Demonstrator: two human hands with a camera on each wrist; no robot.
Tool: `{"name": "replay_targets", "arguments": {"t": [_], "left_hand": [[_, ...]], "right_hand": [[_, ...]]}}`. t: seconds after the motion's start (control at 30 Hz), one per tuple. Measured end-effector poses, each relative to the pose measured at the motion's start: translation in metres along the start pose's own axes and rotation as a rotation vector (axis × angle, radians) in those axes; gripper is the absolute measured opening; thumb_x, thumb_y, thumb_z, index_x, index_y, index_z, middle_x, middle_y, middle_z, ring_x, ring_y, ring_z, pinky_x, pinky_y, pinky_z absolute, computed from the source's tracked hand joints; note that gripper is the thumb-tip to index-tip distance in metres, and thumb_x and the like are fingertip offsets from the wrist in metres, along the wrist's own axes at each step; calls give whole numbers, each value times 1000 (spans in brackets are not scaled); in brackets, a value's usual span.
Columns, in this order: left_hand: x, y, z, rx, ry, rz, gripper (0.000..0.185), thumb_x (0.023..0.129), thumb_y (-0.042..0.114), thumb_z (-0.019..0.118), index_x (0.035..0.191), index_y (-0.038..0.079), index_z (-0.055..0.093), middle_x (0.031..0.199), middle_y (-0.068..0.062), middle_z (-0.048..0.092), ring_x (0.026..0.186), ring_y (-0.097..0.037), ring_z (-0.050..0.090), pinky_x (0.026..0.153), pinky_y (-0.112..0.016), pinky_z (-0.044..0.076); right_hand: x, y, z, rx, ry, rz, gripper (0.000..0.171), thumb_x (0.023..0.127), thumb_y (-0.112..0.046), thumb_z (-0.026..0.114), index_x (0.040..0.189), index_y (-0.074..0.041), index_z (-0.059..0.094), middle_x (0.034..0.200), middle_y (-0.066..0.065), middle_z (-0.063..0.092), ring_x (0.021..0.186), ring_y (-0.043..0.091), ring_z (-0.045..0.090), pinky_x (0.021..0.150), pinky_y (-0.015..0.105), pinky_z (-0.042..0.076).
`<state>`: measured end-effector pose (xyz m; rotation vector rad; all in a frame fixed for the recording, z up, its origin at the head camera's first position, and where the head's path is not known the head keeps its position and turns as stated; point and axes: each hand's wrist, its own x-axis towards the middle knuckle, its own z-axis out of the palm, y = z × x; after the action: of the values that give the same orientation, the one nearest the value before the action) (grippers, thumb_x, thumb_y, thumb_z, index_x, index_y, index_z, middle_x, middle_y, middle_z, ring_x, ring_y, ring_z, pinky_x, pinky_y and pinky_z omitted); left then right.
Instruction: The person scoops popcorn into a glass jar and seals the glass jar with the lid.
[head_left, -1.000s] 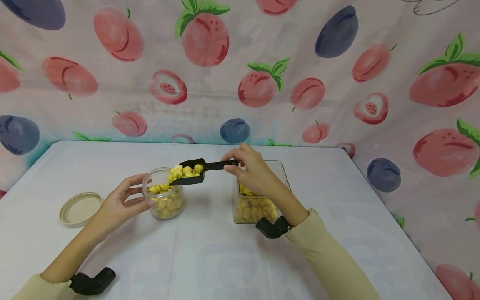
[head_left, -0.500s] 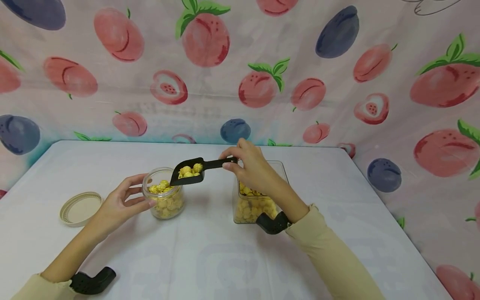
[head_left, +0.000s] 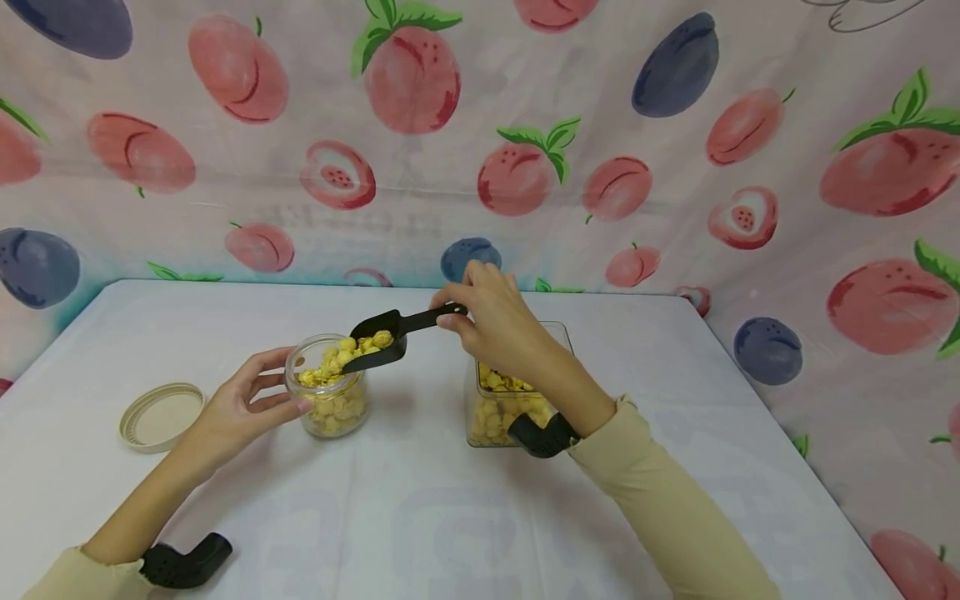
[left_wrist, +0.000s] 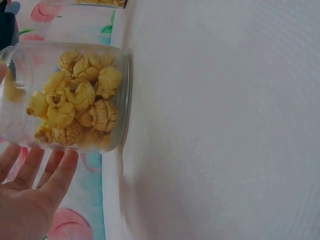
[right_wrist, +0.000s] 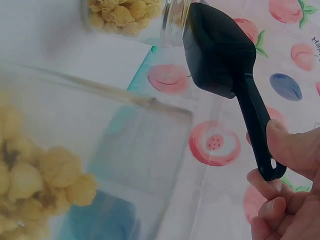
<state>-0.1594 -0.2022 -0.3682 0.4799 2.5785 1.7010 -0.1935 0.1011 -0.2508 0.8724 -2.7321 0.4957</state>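
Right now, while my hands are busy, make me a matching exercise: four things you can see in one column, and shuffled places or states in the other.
Things:
1. black scoop
2. round jar
3. beige lid
4. rectangular container

Places or states:
A. lying on the table
B. partly hidden behind the right hand in the head view
C. held by the left hand
D. held by its handle

Pairs: 1-D, 2-C, 3-A, 4-B

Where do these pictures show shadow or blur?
Head view: soft shadow on the white cloth beside the left forearm; left wrist view: faint shadow near the jar; right wrist view: the near clear container is blurred, the black scoop sharper.
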Motion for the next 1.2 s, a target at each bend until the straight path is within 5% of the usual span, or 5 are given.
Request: {"name": "replay_targets", "arguments": {"t": [0.63,1.2], "left_hand": [[1,-2,3,-14,10,13,63,86,10,66,139,5,34,131,-6,40,110,4,45,86,-6,44],[1,-4,2,5,13,25,63,86,9,66,140,6,34,132,-6,39,108,7,45,85,-4,43]], "right_hand": [[2,-8,-5,-59,-6,-2,15,90,-21,62,101,-16,70,84,4,47,82,20,38,71,31,28],[-11,7,1,82,84,17,18,90,-19,61,105,-12,68,77,4,36,75,20,33,73,35,24]]}}
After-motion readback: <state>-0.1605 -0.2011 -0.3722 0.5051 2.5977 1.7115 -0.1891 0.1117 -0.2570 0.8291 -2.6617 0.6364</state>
